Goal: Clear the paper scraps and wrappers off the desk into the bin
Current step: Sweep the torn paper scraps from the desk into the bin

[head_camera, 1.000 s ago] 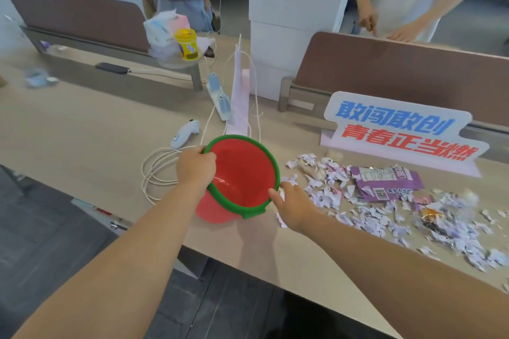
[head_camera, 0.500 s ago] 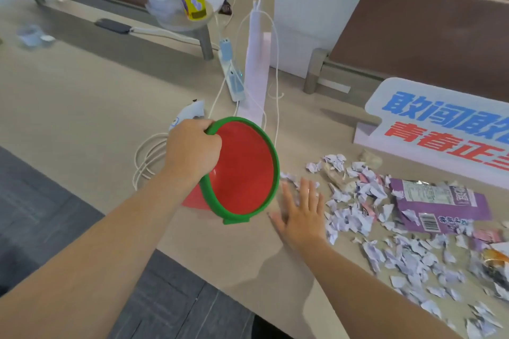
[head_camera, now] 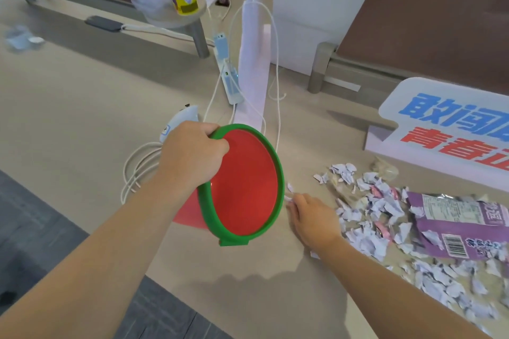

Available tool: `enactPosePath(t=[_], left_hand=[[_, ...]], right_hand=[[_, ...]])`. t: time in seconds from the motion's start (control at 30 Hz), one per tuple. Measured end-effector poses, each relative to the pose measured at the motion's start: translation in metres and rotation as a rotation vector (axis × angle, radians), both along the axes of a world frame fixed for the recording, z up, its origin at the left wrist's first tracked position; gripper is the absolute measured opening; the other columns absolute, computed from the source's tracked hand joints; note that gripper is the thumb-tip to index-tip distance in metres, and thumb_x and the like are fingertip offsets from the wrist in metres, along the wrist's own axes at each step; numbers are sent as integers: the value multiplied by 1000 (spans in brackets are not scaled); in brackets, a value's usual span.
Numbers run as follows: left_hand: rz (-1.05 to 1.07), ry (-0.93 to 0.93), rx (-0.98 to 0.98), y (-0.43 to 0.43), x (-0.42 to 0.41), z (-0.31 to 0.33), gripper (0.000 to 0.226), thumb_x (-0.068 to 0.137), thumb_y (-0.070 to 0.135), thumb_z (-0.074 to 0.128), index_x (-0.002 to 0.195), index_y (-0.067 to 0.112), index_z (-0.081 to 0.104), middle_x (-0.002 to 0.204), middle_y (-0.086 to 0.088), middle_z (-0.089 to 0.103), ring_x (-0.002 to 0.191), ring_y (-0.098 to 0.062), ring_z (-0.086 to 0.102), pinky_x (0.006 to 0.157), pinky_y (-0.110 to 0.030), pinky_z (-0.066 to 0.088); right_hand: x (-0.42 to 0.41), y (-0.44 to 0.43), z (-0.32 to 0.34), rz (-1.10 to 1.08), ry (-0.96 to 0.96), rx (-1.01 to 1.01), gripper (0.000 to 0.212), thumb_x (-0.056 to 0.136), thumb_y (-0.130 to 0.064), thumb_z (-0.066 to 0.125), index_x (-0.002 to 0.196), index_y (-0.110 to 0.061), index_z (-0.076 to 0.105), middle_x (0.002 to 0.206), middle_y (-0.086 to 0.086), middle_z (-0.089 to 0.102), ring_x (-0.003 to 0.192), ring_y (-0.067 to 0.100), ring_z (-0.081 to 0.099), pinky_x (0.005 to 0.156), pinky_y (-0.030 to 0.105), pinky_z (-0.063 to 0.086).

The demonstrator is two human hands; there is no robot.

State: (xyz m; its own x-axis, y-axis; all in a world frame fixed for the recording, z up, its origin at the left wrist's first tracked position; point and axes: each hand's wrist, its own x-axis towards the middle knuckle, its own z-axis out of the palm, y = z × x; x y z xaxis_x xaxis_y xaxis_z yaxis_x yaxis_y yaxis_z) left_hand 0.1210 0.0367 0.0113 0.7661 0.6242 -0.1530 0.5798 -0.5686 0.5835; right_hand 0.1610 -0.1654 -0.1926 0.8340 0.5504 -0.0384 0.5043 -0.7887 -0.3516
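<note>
A tan table [head_camera: 82,118] fills the room's view, with brown walls between the seats at the back. A red bin [head_camera: 245,187] with a green rim is near the table's front edge, tipped on its side so its mouth faces right. The left grip [head_camera: 192,157] is closed on the rim at the top, fingers curled over it, arm reaching in from the lower left.

The scraps [head_camera: 366,228] lie in a heap to the right of the bin, and a purple wrapper [head_camera: 454,228] lies among them. The scraps are tiny, thin and very light. They look hard to pick up one by one and could blow or slide away, so sweeping them with a flat palm seems best. The wrapper is shiny, soft and crinkly, and any edge would do to pinch it.

The right grip [head_camera: 314,217] rests low on the table just beside the bin's mouth, wrist bent left, fingertips at one small scrap. Whether it pinches that scrap or only pushes it cannot be told
</note>
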Motion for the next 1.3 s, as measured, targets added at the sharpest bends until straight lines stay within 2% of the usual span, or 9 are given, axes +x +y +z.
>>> enactPosePath(t=[0.1,0.2,0.33,0.57,0.73,0.87,1.03,1.13,1.3], left_hand=[[-26,23,5,-3,-5,4,19,82,14,60,92,10,75,74,-20,67,53,-17,48,47,-24,35],[-22,22,-33,-3,-8,5,20,82,13,59,93,8,74,67,-13,60,55,-19,50,49,-26,36],[-6,-7,5,-5,-9,5,16,77,13,61,86,5,73,82,-21,71,62,-24,53,59,-36,46],[-77,5,60,-16,-13,3,15,74,13,61,79,5,72,72,-19,68,57,-21,49,48,-28,37],[-62,7,29,-11,-10,3,19,78,14,61,88,7,75,78,-18,71,59,-20,50,50,-26,36],[-28,-2,-4,-5,-4,4,18,80,15,63,90,10,77,84,-20,72,54,-17,48,52,-26,38],[-9,-17,-20,-1,-3,3,17,78,14,63,88,7,75,83,-22,71,61,-23,55,66,-40,51],[-17,-16,-19,0,-2,2,10,78,13,64,80,11,74,88,-23,72,62,-22,53,57,-33,44],[-4,-20,-24,5,-3,2,10,78,14,65,80,14,74,84,-24,70,61,-23,52,57,-33,42]], right_hand=[[12,7,7,-183,182,-52,21,96,-28,35,100,-12,48,92,9,64,79,33,62,58,33,39],[21,22,47,-562,431,350,23,96,-30,32,86,-15,47,77,6,57,72,30,56,64,40,47],[-10,59,109,-306,256,756,20,94,-32,39,79,-23,50,58,-4,50,62,31,60,57,38,45],[-28,83,107,338,111,242,60,83,-56,22,93,-17,67,96,7,59,102,29,46,93,42,32],[6,22,101,-209,128,719,25,89,-31,48,86,-15,67,90,-4,61,93,11,51,89,28,38],[66,-11,59,-525,168,389,34,90,-36,45,113,-15,59,126,11,52,121,27,42,104,41,32],[79,-2,14,-424,275,40,64,83,-63,27,133,-24,37,148,9,29,136,31,21,112,51,17],[49,15,5,-300,186,-72,65,83,-64,26,137,-26,30,153,4,20,141,28,12,115,48,10],[8,9,-4,-59,-48,-12,30,88,-47,40,107,-27,52,117,1,55,106,27,50,90,40,43]])
